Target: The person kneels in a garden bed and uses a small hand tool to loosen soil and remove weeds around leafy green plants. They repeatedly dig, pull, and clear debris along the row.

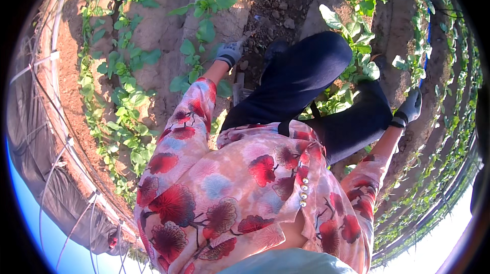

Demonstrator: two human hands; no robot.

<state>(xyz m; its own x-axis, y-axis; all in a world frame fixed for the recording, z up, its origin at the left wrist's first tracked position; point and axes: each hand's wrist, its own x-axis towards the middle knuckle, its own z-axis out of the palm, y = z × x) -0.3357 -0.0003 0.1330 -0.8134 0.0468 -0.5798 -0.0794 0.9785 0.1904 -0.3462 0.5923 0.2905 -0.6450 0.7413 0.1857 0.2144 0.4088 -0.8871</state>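
My left hand [229, 52], in a grey knit glove with a dark cuff band, is low beside a row of leafy green seedlings [206, 31]. A thin pale-brown thing sticks out past its fingertips towards the dark furrow; I cannot tell whether it is held. Out to the right, my right hand [410, 106], gloved the same way, is beside another row of young plants [415, 61]. Its fingers look curled, but their inner side is hidden. Between my arms, my dark-trousered legs [306, 71] straddle a plant row [361, 33], partly covering it.
Loose clods fill the dark furrow [281, 6] ahead. A blue line [426, 50] runs along the right row. More leafy rows [130, 94] grow at left, bounded by a pale curved frame rail [53, 82] and dark sheeting [34, 128]. A pale bar-like object [238, 88] lies by my left leg.
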